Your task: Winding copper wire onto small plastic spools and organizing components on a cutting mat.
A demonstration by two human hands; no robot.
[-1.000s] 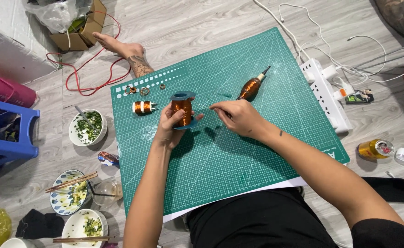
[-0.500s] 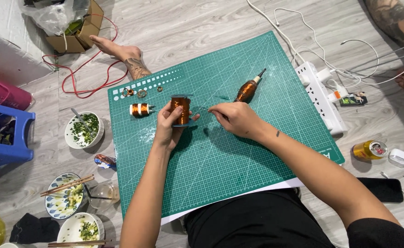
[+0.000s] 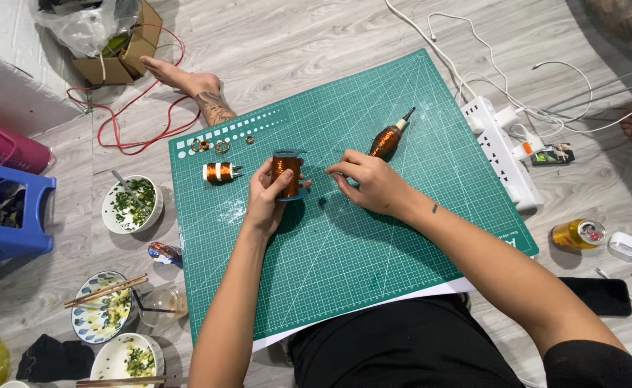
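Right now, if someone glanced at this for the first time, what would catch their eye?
First the big green cutting mat covering the floor's middle, where the left hand grips a spool of copper wire and the right hand pinches beside it. Next, the bowls of food left of the mat, and the white power strip with tangled cables to its right.

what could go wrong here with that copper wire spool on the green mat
The left hand grips the upright copper wire spool while the right hand pinches close beside it; any fine strand between them is too thin to see and might kink or snap if tugged. The small wound copper coil and tiny rings lie loose on the green cutting mat; a forearm might knock them off.
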